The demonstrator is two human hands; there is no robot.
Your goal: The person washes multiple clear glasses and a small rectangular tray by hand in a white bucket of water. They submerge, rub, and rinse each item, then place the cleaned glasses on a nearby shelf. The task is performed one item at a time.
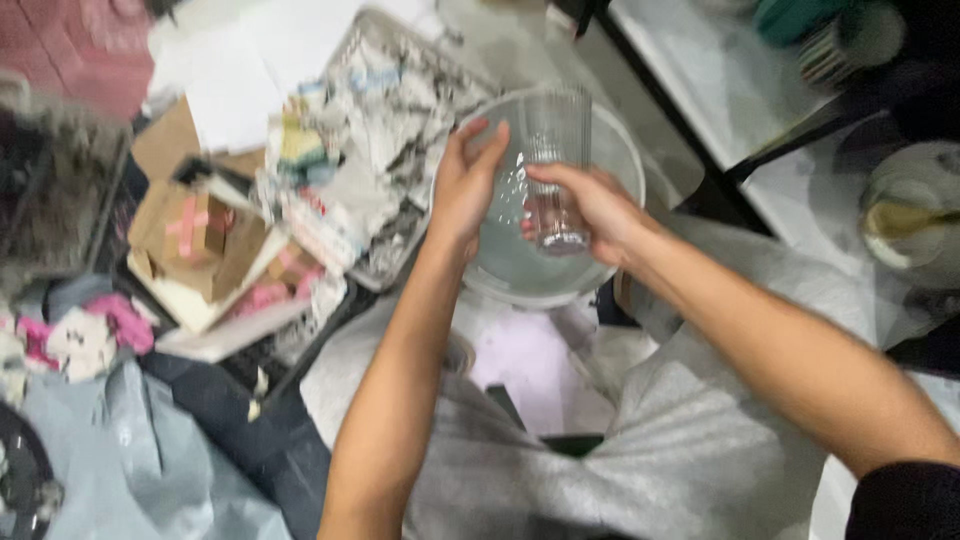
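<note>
A clear ribbed drinking glass (553,150) is held upright over a round white basin (624,150) with pale water in it. My right hand (590,210) grips the glass low down, fingers wrapped round its base. At the glass's left side is my left hand (465,185), fingers extended along its wall and touching it. Both forearms reach in from the bottom of the view. The picture is motion-blurred.
A grey crate (385,262) full of crumpled newspaper sits left of the basin. Cardboard pieces (200,235), white paper sheets and pink scraps lie further left. Grey cloth (690,440) covers the floor below. A dark table frame (730,170) and a pot (915,215) stand at right.
</note>
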